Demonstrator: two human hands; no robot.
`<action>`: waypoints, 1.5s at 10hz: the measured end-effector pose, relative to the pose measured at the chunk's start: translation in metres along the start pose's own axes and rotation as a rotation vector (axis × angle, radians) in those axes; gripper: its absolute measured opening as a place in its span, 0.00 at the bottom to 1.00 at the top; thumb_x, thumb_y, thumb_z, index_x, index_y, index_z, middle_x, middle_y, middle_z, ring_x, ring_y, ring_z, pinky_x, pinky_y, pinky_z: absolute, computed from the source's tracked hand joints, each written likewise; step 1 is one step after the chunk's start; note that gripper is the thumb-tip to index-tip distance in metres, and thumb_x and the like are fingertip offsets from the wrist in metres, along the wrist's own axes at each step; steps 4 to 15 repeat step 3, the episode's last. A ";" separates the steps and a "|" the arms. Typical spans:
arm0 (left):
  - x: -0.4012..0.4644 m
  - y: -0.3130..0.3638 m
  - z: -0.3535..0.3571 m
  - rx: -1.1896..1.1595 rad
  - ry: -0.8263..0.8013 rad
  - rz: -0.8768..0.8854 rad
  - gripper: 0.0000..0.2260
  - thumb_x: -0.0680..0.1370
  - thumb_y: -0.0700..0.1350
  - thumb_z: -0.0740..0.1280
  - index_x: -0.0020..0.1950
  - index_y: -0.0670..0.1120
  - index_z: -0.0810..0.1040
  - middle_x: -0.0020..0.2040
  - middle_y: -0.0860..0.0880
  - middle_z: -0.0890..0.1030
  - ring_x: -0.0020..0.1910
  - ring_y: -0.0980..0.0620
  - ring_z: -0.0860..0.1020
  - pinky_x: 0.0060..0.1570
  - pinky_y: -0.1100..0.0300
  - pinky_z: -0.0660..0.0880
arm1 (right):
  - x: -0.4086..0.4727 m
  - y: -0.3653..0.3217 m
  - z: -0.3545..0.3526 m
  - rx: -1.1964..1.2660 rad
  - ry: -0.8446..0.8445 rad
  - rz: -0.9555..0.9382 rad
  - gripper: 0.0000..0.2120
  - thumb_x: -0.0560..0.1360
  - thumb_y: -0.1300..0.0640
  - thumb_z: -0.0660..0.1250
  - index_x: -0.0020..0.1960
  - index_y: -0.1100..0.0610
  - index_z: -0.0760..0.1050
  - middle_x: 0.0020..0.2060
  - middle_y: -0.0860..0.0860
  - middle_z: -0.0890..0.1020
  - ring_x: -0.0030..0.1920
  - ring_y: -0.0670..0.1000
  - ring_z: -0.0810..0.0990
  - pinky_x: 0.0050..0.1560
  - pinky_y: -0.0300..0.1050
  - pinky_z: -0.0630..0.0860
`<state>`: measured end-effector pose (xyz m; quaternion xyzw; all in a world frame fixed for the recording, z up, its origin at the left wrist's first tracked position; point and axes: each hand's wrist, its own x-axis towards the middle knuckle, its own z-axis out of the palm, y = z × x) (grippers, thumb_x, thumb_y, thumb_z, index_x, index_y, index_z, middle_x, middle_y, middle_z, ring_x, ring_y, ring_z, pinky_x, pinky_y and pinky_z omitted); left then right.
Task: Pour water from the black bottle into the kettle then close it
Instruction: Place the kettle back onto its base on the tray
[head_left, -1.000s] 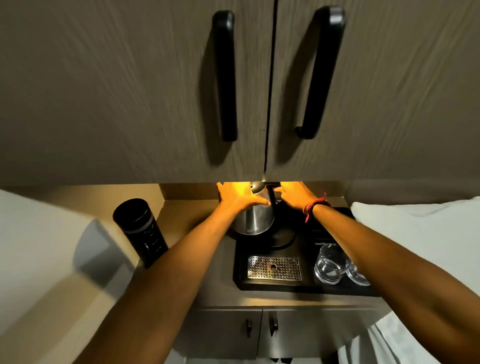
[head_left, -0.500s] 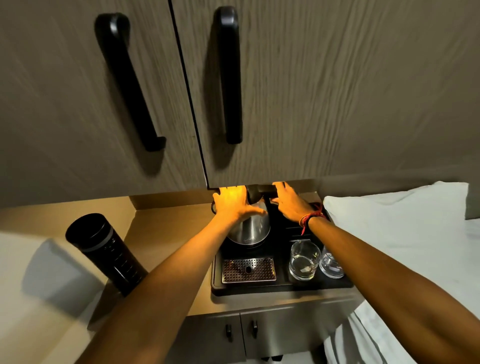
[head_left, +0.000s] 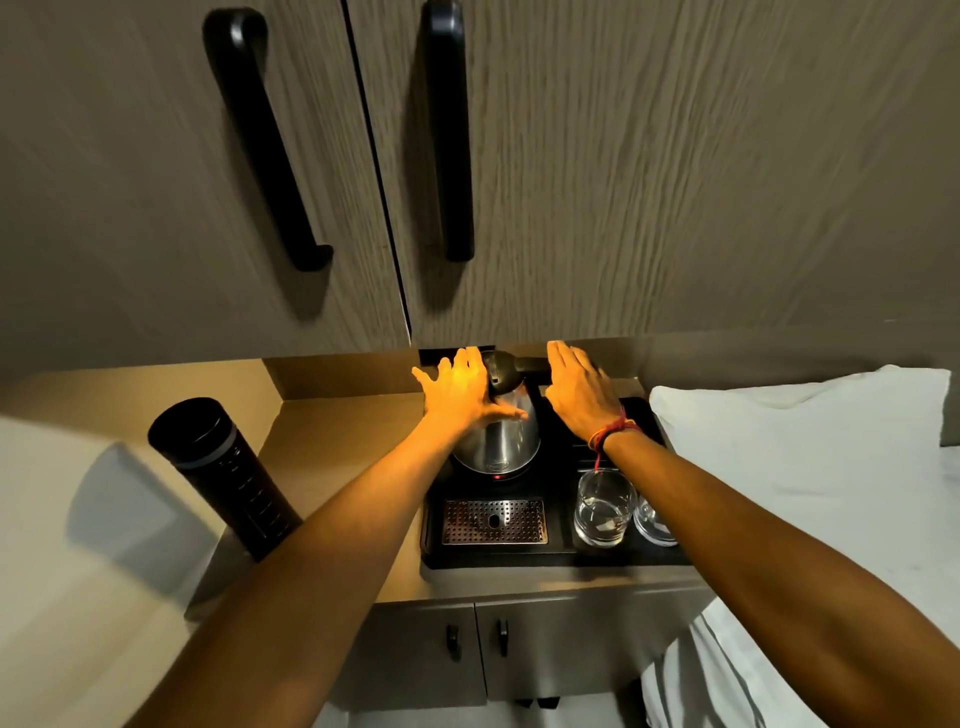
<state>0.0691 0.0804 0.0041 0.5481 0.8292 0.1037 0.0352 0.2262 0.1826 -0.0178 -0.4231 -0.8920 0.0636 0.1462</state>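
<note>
A steel kettle (head_left: 501, 441) stands on its base at the back of a black tray (head_left: 558, 553). Its black lid (head_left: 503, 375) is tilted up, and the black handle (head_left: 535, 366) runs to the right. My left hand (head_left: 462, 395) lies against the kettle's top left, fingers spread beside the lid and thumb across the steel body. My right hand (head_left: 579, 397) rests flat over the handle's right end with the fingers stretched out. The black bottle (head_left: 223, 475) stands capped on the counter at the left, well away from both hands.
Two glasses (head_left: 605, 506) and a perforated drip grate (head_left: 493, 521) sit at the tray's front. Cupboard doors with black handles (head_left: 447, 130) hang low, just above the kettle. A white pillow (head_left: 800, 467) lies at the right. Small cabinet doors (head_left: 475, 636) are below the counter.
The kettle's lid has tipped up between my hands. My fingers have straightened and spread on both hands. The camera has swung, so the scene sits further right and lower.
</note>
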 end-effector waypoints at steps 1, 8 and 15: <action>-0.003 -0.003 -0.002 0.036 -0.027 0.004 0.60 0.62 0.76 0.68 0.80 0.41 0.47 0.81 0.41 0.53 0.78 0.36 0.53 0.69 0.24 0.49 | -0.004 -0.003 0.002 -0.092 -0.025 0.010 0.34 0.78 0.55 0.60 0.79 0.63 0.50 0.78 0.59 0.58 0.77 0.58 0.59 0.71 0.56 0.68; -0.036 -0.005 -0.023 0.071 0.068 0.059 0.56 0.68 0.73 0.67 0.80 0.41 0.44 0.82 0.42 0.49 0.80 0.42 0.48 0.73 0.29 0.46 | -0.038 -0.015 -0.012 -0.138 0.016 -0.003 0.38 0.76 0.53 0.58 0.79 0.62 0.44 0.80 0.58 0.49 0.80 0.58 0.49 0.75 0.58 0.62; -0.036 -0.005 -0.023 0.071 0.068 0.059 0.56 0.68 0.73 0.67 0.80 0.41 0.44 0.82 0.42 0.49 0.80 0.42 0.48 0.73 0.29 0.46 | -0.038 -0.015 -0.012 -0.138 0.016 -0.003 0.38 0.76 0.53 0.58 0.79 0.62 0.44 0.80 0.58 0.49 0.80 0.58 0.49 0.75 0.58 0.62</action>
